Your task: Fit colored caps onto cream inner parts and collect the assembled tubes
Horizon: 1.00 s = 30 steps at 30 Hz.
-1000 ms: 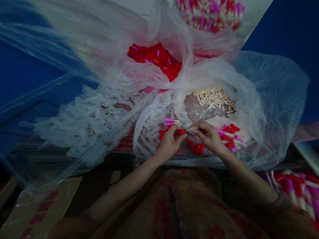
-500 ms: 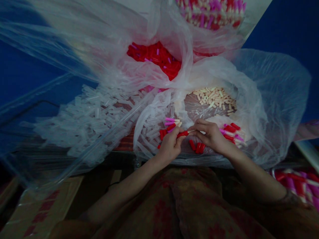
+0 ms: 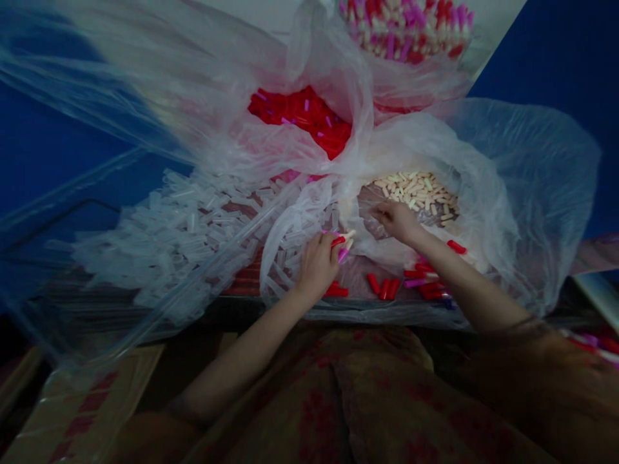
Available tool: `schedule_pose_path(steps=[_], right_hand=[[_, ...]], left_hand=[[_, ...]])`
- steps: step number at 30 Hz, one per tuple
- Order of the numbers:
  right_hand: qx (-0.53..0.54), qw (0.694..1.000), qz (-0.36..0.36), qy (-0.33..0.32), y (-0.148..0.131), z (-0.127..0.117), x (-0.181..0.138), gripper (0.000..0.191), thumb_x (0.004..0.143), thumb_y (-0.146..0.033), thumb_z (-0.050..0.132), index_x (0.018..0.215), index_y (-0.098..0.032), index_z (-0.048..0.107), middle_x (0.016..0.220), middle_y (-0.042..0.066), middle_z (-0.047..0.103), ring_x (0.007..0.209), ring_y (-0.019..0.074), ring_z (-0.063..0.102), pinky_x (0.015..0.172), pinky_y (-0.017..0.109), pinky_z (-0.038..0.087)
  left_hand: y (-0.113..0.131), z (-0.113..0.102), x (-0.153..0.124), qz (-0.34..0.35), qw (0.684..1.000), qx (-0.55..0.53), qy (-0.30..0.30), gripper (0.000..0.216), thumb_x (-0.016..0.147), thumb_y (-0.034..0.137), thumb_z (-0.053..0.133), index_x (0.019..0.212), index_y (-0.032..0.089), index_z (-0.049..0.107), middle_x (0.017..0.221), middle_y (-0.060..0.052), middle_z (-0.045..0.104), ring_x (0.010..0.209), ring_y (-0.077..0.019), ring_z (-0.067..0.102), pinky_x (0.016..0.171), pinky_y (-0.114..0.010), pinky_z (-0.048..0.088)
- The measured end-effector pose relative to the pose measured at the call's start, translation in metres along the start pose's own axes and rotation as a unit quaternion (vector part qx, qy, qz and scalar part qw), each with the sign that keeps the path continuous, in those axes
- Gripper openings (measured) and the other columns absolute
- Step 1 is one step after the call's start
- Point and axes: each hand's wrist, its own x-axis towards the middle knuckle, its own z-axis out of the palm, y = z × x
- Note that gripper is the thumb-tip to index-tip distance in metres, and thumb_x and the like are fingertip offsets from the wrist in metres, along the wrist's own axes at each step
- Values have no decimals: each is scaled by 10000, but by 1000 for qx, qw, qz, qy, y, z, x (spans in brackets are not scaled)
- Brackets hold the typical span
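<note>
In the middle of the plastic-covered worktop [image 3: 355, 278], the left hand [image 3: 316, 264] is closed round a small bunch of red- and pink-capped sticks [image 3: 341, 243], whose ends poke out above the thumb and forefinger. The right hand [image 3: 397, 219] is stretched further back, its fingers curled at the near edge of a heap of short cream-coloured sticks [image 3: 418, 190] that lies inside a crumpled clear plastic bag [image 3: 507, 193]; whether it has pinched one of them I cannot tell. Between the two forearms, a few loose red plastic caps [image 3: 382, 285] lie on the worktop, and just beside the right forearm rests a cluster of red and pink capped pieces [image 3: 425, 278]. Behind the left hand, a second clear bag holds a pile of red caps [image 3: 304, 116] with a few pink ones mixed in. To the left, a broad heap of clear plastic tubes [image 3: 159, 225] spreads under thin film. At the far top edge sits a bag of mixed red, pink and cream pieces [image 3: 406, 26]. A dark patterned cloth [image 3: 367, 399] covers the person's lap, and a cardboard box [image 3: 72, 412] shows at the lower left.
</note>
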Motion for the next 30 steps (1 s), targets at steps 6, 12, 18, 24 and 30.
schedule_pose_path(steps=[6,12,18,24,30], right_hand=[[-155,984,-22,-83,7,22,31,217,778,-86,525,898,-113,703,901,105,646,785,186,567,685,256,386],[-190,980,-11,-53,3,30,30,220,791,-75,480,891,-103,674,957,148,658,813,211,582,707,284,402],[-163,986,28,6,3,7,11,147,814,-201,572,874,-119,678,815,103,682,750,209,597,674,280,398],[87,994,37,53,-7,-3,-33,240,793,-318,652,918,-119,700,772,54,678,645,151,561,603,252,399],[237,971,10,-5,-25,6,-72,223,828,-347,637,904,-157,726,853,56,700,786,176,624,706,276,454]], left_hand=[[3,-4,-2,-20,980,196,0,296,934,278,473,1159,143,610,1108,-172,554,972,-310,572,809,-412,457],[41,11,-34,86,981,125,-118,308,961,378,431,1020,148,628,1112,-140,608,1090,-313,528,894,-415,437],[57,40,-34,19,976,66,-209,352,890,447,568,1071,145,587,1003,-115,666,1008,-315,576,853,-422,457],[43,48,-30,-1,986,-42,-160,213,751,93,561,946,177,567,941,-50,651,924,-237,585,806,-346,464],[29,34,-23,-26,969,-242,-50,285,765,82,502,1036,165,488,944,-61,608,856,-182,603,774,-314,480]])
